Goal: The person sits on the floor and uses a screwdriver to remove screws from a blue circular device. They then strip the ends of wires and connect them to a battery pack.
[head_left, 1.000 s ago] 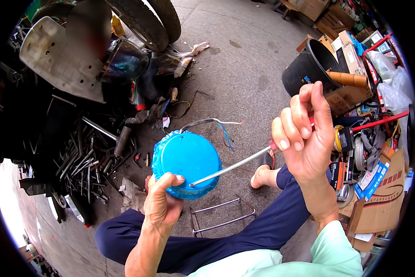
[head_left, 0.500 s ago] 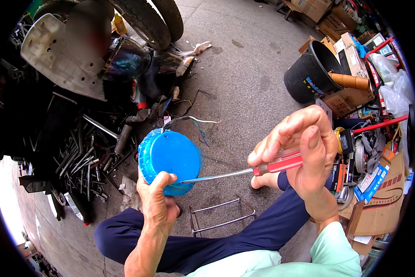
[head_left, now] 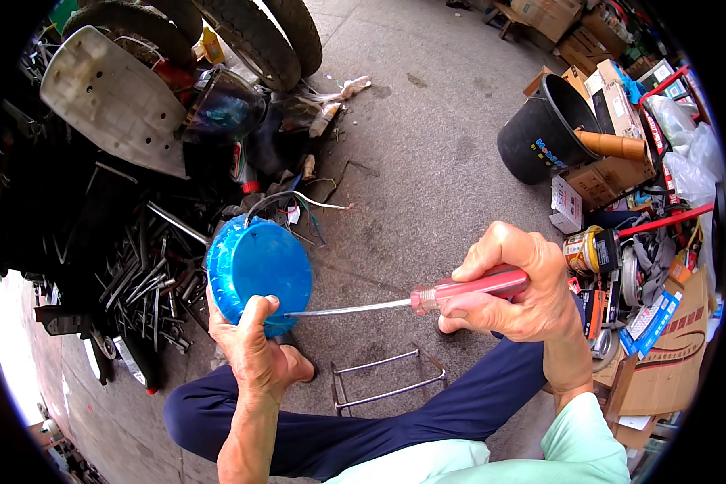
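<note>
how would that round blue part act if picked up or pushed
The round blue part looks stiff, showing no sag in the left hand. Its circular outline suggests it could roll on edge. The wires are probably floppy, bending and splaying at their ends.

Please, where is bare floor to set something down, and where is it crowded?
The widest bare floor lies between the tyres and the black bucket. A smaller bare patch shows between the screwdriver and the metal frame. Loose tools crowd the left; cardboard boxes crowd the right.
</note>
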`<state>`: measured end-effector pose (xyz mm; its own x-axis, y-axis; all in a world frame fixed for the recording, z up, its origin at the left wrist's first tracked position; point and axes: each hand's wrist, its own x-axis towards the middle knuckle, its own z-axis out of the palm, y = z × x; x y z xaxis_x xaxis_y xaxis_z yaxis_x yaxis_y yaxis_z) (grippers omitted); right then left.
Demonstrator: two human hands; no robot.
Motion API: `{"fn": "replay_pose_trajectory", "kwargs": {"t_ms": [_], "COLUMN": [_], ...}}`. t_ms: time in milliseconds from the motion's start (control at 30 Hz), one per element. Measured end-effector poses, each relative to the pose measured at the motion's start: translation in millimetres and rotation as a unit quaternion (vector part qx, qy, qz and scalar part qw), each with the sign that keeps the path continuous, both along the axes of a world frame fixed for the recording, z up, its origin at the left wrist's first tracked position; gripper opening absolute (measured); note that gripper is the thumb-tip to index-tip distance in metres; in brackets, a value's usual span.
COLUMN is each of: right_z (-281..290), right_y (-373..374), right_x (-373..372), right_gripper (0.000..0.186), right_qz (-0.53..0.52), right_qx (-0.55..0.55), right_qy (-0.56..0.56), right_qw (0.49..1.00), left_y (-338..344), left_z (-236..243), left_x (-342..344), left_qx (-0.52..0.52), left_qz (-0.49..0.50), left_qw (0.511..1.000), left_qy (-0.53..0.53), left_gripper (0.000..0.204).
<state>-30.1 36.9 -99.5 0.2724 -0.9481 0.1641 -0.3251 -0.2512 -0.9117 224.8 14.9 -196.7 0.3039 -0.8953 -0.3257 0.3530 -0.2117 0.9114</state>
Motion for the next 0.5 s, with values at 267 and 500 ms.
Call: {"fn": "replay_pose_trajectory", "kwargs": {"t_ms": [267,500], "right_z": [-5,-6], "right_y": [-2,-2], "right_x": [-4,7], "right_gripper": [0.023,0.021], "right_qz": [0.046,-0.035], "right_qx": [-0.075,-0.095], "right_qy": [0.035,0.065], "right_qw": [0.995,0.993], "left_y": [-2,-3], "left_z": [-4,-5], "left_x": [10,11], "left_qx": [0.004,0.009], "left_qz": [-0.015,-0.008], "left_qw": [1.000,1.000], "left_qy": [-0.017,-0.022], "left_gripper": [0.058,0.057]}}
